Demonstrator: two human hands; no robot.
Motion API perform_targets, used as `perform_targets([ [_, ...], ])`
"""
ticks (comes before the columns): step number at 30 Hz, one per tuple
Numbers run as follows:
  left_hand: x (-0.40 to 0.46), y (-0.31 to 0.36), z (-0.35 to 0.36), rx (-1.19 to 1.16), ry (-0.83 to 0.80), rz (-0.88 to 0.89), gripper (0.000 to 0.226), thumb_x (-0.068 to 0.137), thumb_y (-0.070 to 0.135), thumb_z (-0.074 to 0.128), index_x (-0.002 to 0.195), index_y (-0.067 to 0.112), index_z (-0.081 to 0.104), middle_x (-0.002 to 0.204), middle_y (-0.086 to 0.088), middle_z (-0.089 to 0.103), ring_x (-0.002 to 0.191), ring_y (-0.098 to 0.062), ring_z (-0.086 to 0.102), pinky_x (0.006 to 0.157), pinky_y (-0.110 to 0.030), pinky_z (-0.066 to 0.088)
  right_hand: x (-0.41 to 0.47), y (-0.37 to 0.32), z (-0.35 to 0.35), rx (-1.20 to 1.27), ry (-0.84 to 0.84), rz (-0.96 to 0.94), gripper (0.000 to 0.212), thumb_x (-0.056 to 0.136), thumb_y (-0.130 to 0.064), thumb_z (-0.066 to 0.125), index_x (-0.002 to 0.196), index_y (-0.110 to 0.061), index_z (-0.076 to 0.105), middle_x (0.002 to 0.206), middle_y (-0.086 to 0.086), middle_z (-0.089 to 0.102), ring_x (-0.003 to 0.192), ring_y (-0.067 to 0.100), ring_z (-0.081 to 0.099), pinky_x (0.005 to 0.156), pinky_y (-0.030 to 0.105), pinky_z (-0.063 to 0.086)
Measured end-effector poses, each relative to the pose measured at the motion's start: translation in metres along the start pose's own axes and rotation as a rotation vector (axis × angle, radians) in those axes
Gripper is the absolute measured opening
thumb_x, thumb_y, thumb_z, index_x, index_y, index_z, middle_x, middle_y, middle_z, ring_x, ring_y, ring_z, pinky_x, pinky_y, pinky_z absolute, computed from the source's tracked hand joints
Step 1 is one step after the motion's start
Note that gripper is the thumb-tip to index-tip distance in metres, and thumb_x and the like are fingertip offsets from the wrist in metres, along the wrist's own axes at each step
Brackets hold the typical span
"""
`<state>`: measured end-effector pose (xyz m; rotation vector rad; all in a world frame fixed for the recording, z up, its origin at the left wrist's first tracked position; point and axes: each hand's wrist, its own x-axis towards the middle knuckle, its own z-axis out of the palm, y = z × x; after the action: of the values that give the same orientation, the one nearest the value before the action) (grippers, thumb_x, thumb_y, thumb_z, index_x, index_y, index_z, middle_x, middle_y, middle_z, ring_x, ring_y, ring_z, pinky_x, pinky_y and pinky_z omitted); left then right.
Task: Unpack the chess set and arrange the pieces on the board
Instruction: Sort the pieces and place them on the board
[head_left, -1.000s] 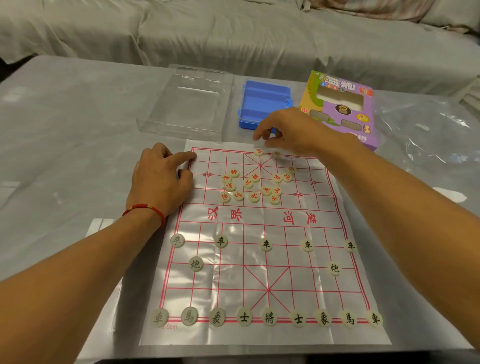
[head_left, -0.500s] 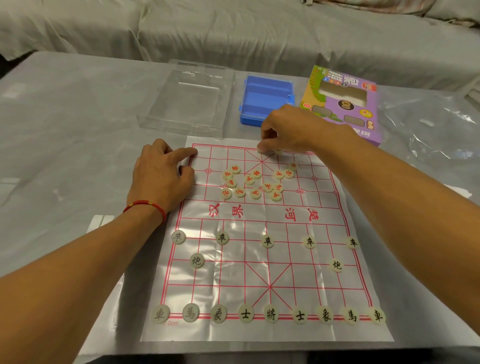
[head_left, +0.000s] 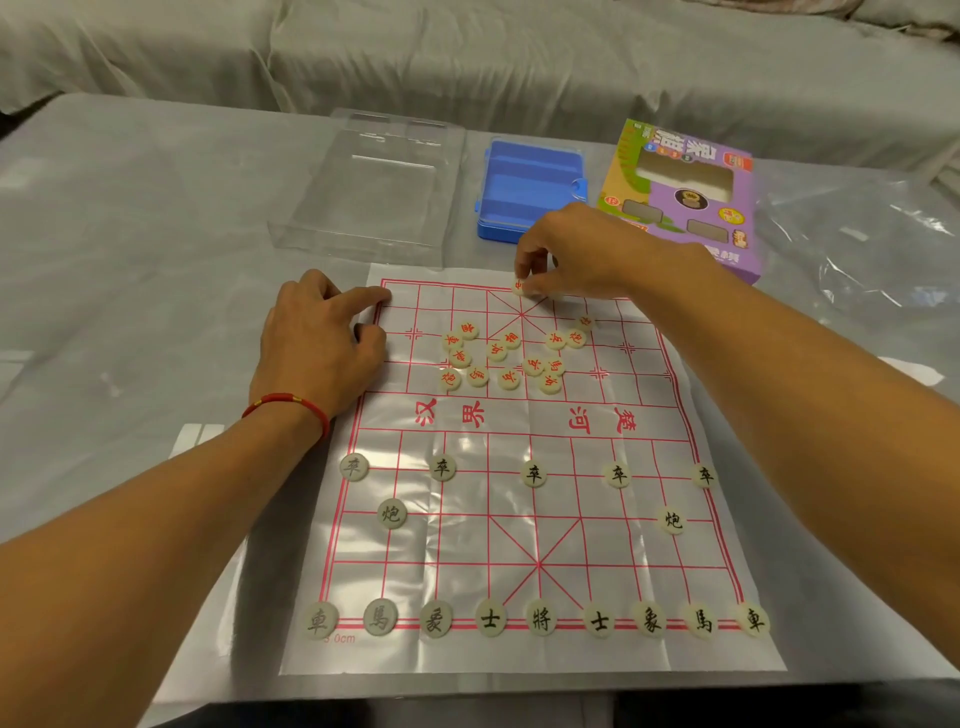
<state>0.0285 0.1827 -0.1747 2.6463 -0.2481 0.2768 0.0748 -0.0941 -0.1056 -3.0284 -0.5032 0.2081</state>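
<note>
On the plastic xiangqi board (head_left: 530, 519), black-lettered pieces (head_left: 540, 619) stand arranged along its near half, red-lettered pieces (head_left: 506, 358) lie heaped beyond its middle, the left hand (head_left: 322, 348) presses its far left corner with loosely curled fingers, and the right hand (head_left: 576, 254) pinches one red piece (head_left: 519, 286) at its far edge.

Hidden and cut-off parts

The right hand (head_left: 582, 254) is covering half the red piece (head_left: 519, 286) and the purple box's (head_left: 691, 192) near corner; both forearms are running off-frame.

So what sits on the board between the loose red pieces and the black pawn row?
Only the printed river characters, shown in the head view.
</note>
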Motion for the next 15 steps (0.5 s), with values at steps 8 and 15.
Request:
perform_targets([
  [8, -0.001, 0.001, -0.001, 0.006, 0.001, 0.003, 0.040, 0.095, 0.034, 0.053, 0.133, 0.028, 0.061, 0.102, -0.007, 0.049, 0.098, -0.027, 0.048, 0.087, -0.043, 0.051, -0.013, 0.001, -0.008, 0.012, 0.042, 0.016, 0.027, 0.092, -0.031, 0.069, 0.116, -0.019, 0.068, 0.107, -0.001, 0.068, 0.092, 0.012, 0.058, 0.077, 0.025, 0.047],
  [15, 0.000, 0.000, -0.001, 0.009, -0.005, -0.006, 0.040, 0.095, 0.036, 0.054, 0.133, 0.029, 0.061, 0.105, -0.008, 0.051, 0.100, -0.028, 0.049, 0.089, -0.046, 0.052, -0.079, 0.017, -0.004, 0.145, 0.104, 0.138, 0.026, 0.091, -0.021, 0.070, 0.117, -0.022, 0.068, 0.101, -0.006, 0.065, 0.086, 0.009, 0.058, 0.076, 0.022, 0.047],
])
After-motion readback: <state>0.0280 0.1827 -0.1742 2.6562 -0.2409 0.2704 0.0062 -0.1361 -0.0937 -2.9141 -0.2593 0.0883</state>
